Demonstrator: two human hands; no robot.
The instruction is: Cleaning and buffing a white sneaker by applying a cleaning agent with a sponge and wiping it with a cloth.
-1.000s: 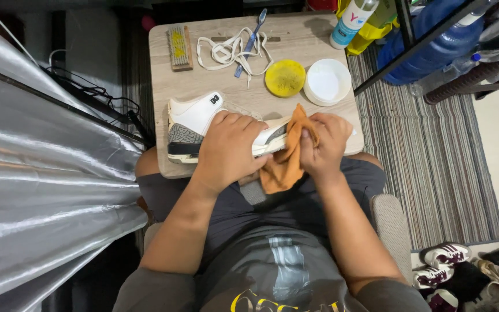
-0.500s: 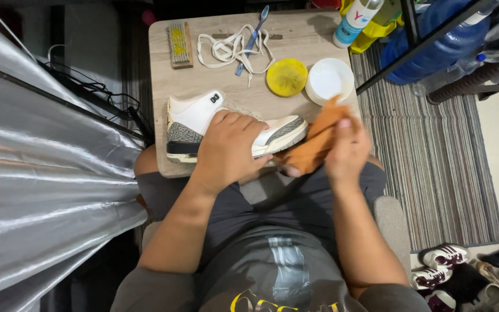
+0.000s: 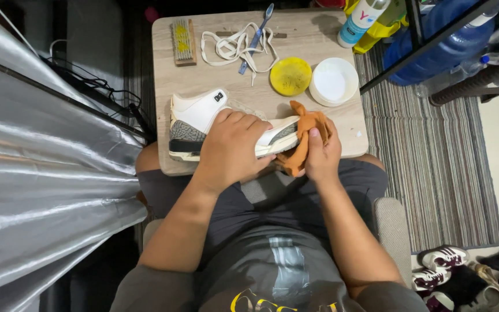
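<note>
A person sits at a small wooden desk [image 3: 342, 124] and looks down at both hands. The left hand [image 3: 232, 150] lies flat on top of a white shoe [image 3: 200, 115] and presses it down. Its fingers are spread and curl a little over the shoe's side, so it is closed around the shoe in a loose way. The shoe lies on its side near the 6 o'clock edge of the desk, with its grey speckled heel at 9 o'clock and its toe at 3 o'clock.

The right hand [image 3: 321, 156] is closed tight on an orange cloth [image 3: 307, 130]. The thumb presses the cloth from above. The cloth is bunched up and touches the toe of the shoe. Part of the cloth hangs down over the desk edge toward the person's lap.

Past the shoe, toward 12 o'clock, sit other things. A yellow round lid [image 3: 290, 76] and a white bowl [image 3: 334, 81] rest side by side, just touching or nearly so. White shoelaces [image 3: 226, 46] lie in a loose pile, and a blue toothbrush [image 3: 256, 37] lies across them. A small wooden brush [image 3: 183, 41] with yellow bristles sits at 11 o'clock, apart from the laces. A bottle [image 3: 360, 23] with a blue bottom stands at the 1 o'clock corner.

A striped rug [image 3: 434, 167] covers the floor at 3 o'clock. A shiny silver sheet [image 3: 36, 190] hangs at 9 o'clock. More shoes [image 3: 440, 263] lie on the floor at 4 o'clock.
</note>
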